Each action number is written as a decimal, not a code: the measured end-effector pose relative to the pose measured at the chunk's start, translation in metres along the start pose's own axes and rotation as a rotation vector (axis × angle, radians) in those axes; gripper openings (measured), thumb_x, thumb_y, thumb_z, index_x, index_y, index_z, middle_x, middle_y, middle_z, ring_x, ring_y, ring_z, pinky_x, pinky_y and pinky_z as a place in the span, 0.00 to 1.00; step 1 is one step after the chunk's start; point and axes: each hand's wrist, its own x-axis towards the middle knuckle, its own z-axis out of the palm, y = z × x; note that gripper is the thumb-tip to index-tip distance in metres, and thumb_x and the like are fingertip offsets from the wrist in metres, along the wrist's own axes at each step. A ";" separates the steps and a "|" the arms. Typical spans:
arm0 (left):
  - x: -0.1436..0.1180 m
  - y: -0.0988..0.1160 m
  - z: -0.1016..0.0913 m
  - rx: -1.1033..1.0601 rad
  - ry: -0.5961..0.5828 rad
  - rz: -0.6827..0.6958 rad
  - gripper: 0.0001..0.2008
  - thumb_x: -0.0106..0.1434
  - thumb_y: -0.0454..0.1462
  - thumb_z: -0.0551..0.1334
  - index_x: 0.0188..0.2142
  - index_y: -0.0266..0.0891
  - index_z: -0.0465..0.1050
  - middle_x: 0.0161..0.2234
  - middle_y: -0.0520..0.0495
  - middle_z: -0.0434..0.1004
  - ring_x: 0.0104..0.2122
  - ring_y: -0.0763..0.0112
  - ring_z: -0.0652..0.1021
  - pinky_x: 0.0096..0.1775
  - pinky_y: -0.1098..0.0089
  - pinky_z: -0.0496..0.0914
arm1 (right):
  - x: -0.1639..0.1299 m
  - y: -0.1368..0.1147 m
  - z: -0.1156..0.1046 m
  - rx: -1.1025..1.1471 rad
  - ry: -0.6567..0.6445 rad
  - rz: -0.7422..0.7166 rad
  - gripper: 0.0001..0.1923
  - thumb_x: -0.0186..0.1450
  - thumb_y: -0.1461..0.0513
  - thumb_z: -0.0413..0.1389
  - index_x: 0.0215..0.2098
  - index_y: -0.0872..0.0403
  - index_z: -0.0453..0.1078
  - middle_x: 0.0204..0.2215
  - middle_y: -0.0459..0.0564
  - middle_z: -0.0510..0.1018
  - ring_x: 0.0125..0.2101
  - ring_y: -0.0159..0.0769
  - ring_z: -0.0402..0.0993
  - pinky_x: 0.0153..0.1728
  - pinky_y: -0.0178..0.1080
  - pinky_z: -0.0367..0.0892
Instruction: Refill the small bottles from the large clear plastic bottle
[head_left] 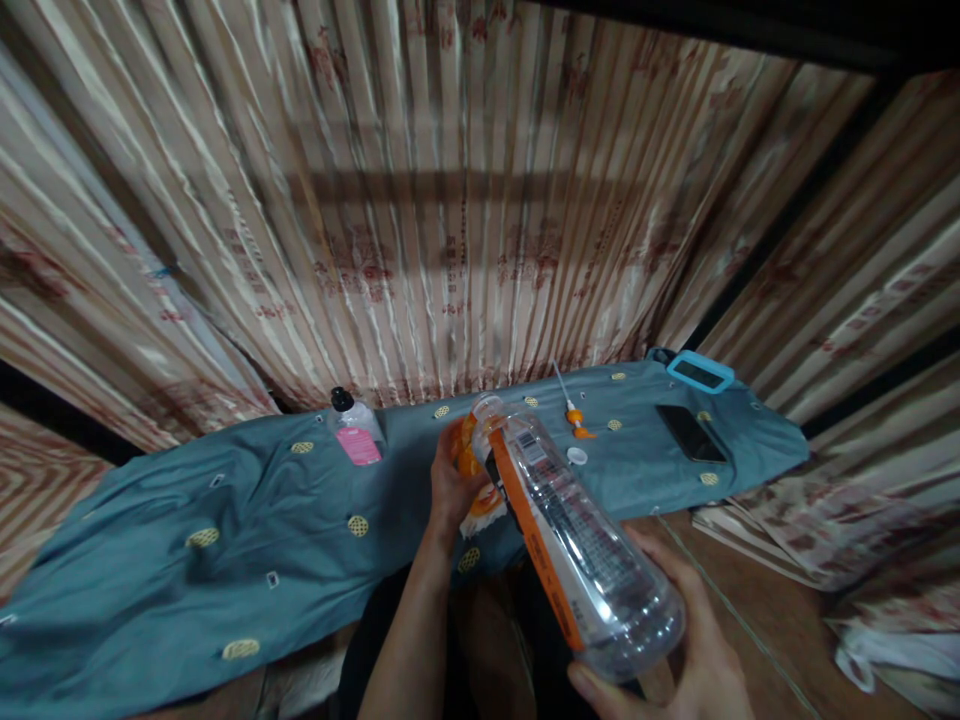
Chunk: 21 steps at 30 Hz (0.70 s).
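Clear plastic bottle (577, 540) with orange label, uncapped, tilted, mouth pointing away, above blue cloth edge

Teal cloth (225, 520) w/ yellow dots spread across, striped curtain (450, 200) behind. Small bottle w/ pink label (355, 430) far left-centre. Orange-tipped applicator (576, 418) and white cap (577, 456) right of centre. Black phone (691, 432) far right, blue-cased device (700, 372) beyond it.

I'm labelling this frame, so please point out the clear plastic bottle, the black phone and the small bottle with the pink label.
clear plastic bottle (577, 540): head view, middle of its body.
black phone (690, 432): head view, centre of its screen.
small bottle with the pink label (357, 440): head view, on the label.
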 end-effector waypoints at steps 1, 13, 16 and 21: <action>0.000 -0.001 0.000 0.002 0.000 0.003 0.37 0.45 0.44 0.77 0.54 0.44 0.68 0.52 0.44 0.78 0.52 0.56 0.80 0.54 0.57 0.75 | 0.000 0.000 0.000 0.011 0.003 -0.005 0.47 0.47 0.55 0.68 0.63 0.45 0.58 0.49 0.51 0.83 0.40 0.51 0.85 0.36 0.44 0.77; 0.000 0.005 0.001 0.009 0.005 -0.009 0.36 0.46 0.47 0.77 0.53 0.43 0.68 0.51 0.43 0.78 0.51 0.55 0.80 0.53 0.57 0.75 | -0.001 0.002 0.001 0.005 0.012 -0.007 0.47 0.48 0.54 0.67 0.64 0.45 0.59 0.48 0.51 0.83 0.43 0.52 0.84 0.36 0.45 0.77; 0.000 0.005 0.001 0.002 -0.007 -0.025 0.37 0.45 0.46 0.77 0.53 0.43 0.68 0.52 0.43 0.78 0.51 0.55 0.80 0.54 0.57 0.74 | -0.001 -0.003 0.001 0.029 -0.001 0.030 0.46 0.48 0.52 0.66 0.64 0.45 0.59 0.49 0.50 0.83 0.43 0.52 0.84 0.40 0.47 0.77; 0.000 0.004 0.000 0.000 -0.009 -0.033 0.35 0.47 0.45 0.76 0.53 0.44 0.68 0.53 0.43 0.77 0.53 0.55 0.79 0.55 0.57 0.74 | -0.001 -0.008 0.000 0.029 0.000 0.068 0.46 0.48 0.51 0.65 0.63 0.44 0.57 0.50 0.50 0.82 0.42 0.53 0.84 0.40 0.48 0.75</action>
